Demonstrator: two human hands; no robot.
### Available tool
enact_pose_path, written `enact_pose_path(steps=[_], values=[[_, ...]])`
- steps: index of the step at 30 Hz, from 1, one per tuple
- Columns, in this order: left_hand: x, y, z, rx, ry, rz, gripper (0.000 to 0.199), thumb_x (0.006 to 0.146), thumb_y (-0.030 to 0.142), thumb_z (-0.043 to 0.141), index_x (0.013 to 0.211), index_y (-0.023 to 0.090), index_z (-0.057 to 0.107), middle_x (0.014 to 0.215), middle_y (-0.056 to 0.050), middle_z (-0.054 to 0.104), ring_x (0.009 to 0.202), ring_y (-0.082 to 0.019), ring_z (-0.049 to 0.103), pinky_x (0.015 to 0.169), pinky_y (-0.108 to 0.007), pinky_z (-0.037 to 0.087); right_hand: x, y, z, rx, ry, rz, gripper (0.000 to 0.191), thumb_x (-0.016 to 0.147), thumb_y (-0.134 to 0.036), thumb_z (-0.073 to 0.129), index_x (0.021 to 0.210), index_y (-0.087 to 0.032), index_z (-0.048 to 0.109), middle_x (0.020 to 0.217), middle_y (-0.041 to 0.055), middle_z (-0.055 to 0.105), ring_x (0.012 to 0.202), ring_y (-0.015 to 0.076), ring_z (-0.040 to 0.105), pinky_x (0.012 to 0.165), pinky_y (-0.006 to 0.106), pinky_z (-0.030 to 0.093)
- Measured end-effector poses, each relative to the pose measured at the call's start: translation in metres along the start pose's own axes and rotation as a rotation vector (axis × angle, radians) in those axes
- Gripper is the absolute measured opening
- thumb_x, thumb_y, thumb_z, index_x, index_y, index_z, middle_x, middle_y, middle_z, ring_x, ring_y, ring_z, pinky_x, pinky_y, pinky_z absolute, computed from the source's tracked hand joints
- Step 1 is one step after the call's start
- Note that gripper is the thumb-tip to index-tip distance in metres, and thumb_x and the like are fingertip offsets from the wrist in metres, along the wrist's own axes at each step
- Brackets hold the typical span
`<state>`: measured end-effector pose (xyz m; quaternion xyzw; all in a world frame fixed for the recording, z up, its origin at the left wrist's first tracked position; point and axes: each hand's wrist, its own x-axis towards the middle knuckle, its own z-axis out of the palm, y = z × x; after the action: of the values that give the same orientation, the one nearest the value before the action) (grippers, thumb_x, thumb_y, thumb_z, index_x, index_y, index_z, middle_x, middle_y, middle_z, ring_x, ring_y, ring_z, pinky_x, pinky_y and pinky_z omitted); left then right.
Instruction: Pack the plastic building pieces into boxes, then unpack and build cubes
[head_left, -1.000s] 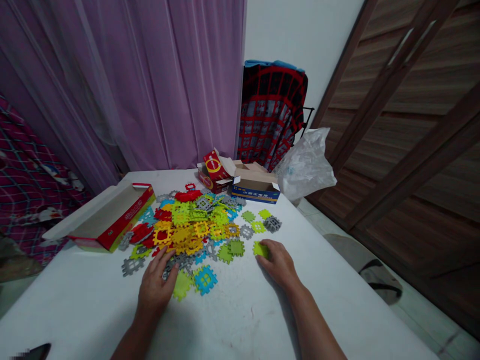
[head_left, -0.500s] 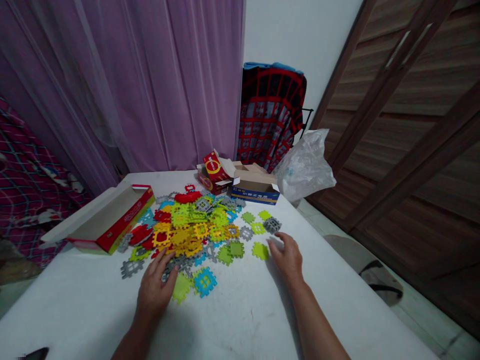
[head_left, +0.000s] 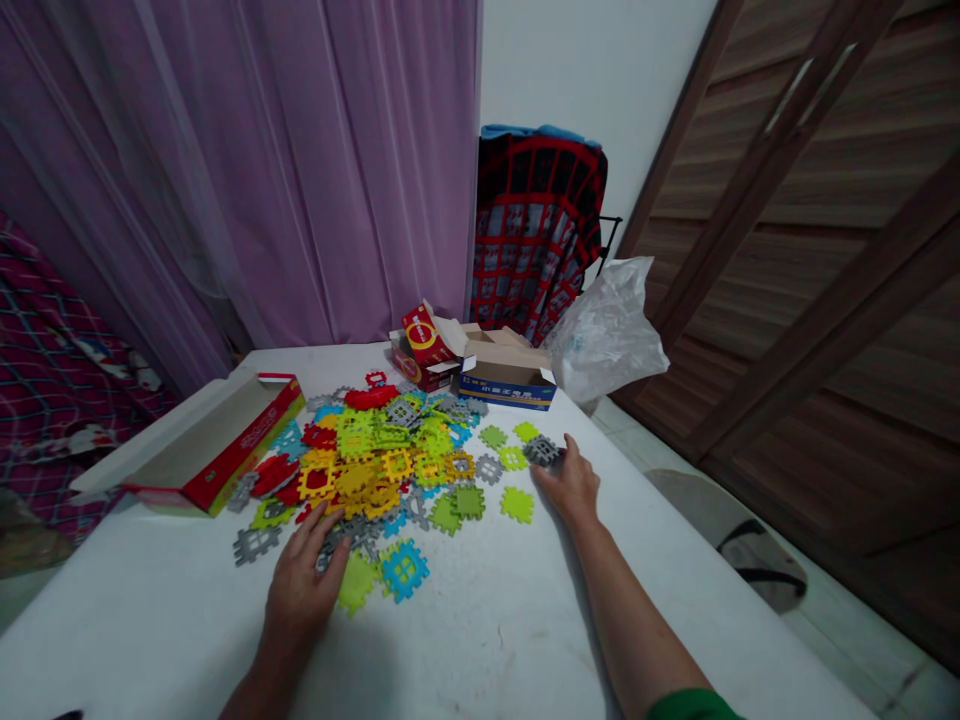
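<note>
Your right hand (head_left: 576,488), nearer than your loosely spread left hand (head_left: 300,585), has its fingers parted around the near-right side of the grey stack (head_left: 541,449) on the table (head_left: 465,645).

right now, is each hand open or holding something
Left hand: open, at the coloured pile.
Right hand: at the grey pieces; grip cannot be told.

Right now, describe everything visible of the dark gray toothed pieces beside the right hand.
The dark gray toothed pieces look like plastic, with window-like openings. They lie overlapped in a small clump on the white table, right of the multicolored pile, beside a light green piece. The right hand is close, thumb and fingers parted; contact is unclear.
</note>
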<state>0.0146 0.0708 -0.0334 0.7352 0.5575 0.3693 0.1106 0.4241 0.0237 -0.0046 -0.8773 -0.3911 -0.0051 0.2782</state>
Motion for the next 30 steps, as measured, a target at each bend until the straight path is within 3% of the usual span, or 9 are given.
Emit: enact_pose_path(steps=[7, 18, 30], values=[[0.0, -0.001, 0.002, -0.006, 0.009, 0.006, 0.046, 0.085, 0.051, 0.047, 0.116, 0.024, 0.067, 0.135, -0.01, 0.061, 0.122, -0.027, 0.059, 0.106, -0.043, 0.047, 0.0, -0.005, -0.004, -0.069, -0.025, -0.007, 0.077, 0.079, -0.04, 0.06, 0.146, -0.011, 0.036, 0.121, 0.0158, 0.065, 0.114, 0.0326, 0.057, 0.092, 0.041, 0.039], [0.0, 0.0, 0.002, -0.011, 0.007, 0.003, 0.045, 0.084, 0.051, 0.048, 0.116, 0.025, 0.067, 0.136, -0.009, 0.061, 0.123, -0.027, 0.059, 0.106, -0.043, 0.046, -0.006, 0.006, -0.002, -0.112, -0.012, 0.015, 0.073, 0.081, -0.041, 0.059, 0.145, -0.014, 0.037, 0.117, 0.0137, 0.066, 0.112, 0.0293, 0.058, 0.093, 0.039, 0.039], [0.0, 0.003, 0.002, -0.022, -0.001, -0.017, 0.049, 0.085, 0.054, 0.046, 0.117, 0.023, 0.067, 0.137, -0.011, 0.059, 0.123, -0.028, 0.059, 0.097, -0.041, 0.053, -0.007, 0.004, -0.002, -0.08, 0.008, 0.015, 0.075, 0.079, -0.041, 0.062, 0.143, -0.011, 0.04, 0.12, 0.0169, 0.065, 0.113, 0.0333, 0.056, 0.093, 0.042, 0.04]])
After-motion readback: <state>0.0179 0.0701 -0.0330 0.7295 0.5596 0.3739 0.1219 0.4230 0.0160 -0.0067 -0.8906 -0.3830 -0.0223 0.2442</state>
